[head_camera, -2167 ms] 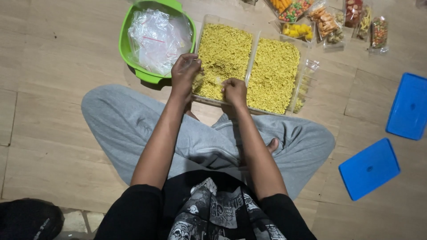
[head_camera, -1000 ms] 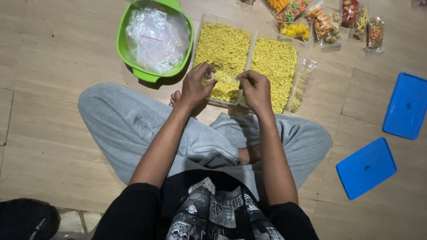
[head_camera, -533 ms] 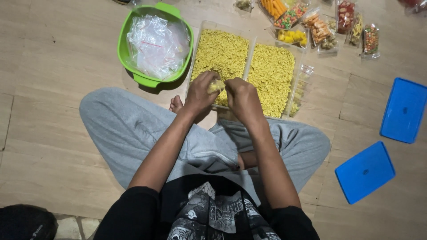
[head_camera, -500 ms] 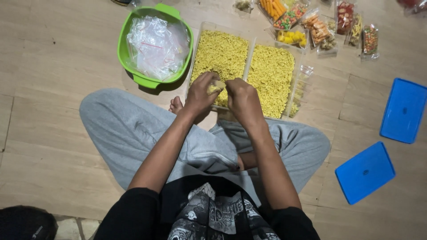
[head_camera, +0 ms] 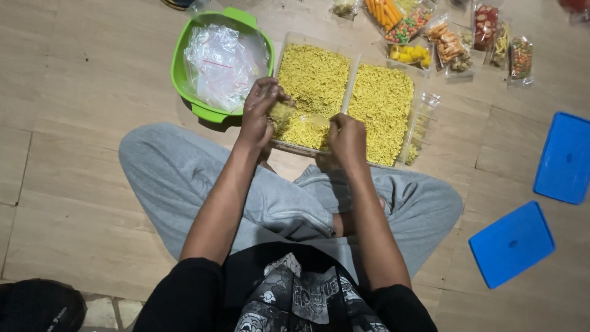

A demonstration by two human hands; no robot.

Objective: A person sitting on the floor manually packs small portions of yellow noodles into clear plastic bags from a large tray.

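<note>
Clear noodle-filled bag [head_camera: 294, 117] between both hands [head_camera: 301, 120].

Person seated cross-legged on floor [head_camera: 74, 123]. Left hand [head_camera: 258, 114] and right hand [head_camera: 346, 136] grip a small clear bag [head_camera: 294, 117] of yellow snack between them, above left tray [head_camera: 310, 86]. Right tray [head_camera: 382, 110] adjoins, also full. Green tub [head_camera: 184, 80] of empty bags at left. Two blue lids [head_camera: 512, 243] at right. Mixed snack packets [head_camera: 452, 43] beyond trays.

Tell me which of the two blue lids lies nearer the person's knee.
The lower blue lid, just beside the grey-trousered knee; the other lid lies farther out at the right edge.
</note>
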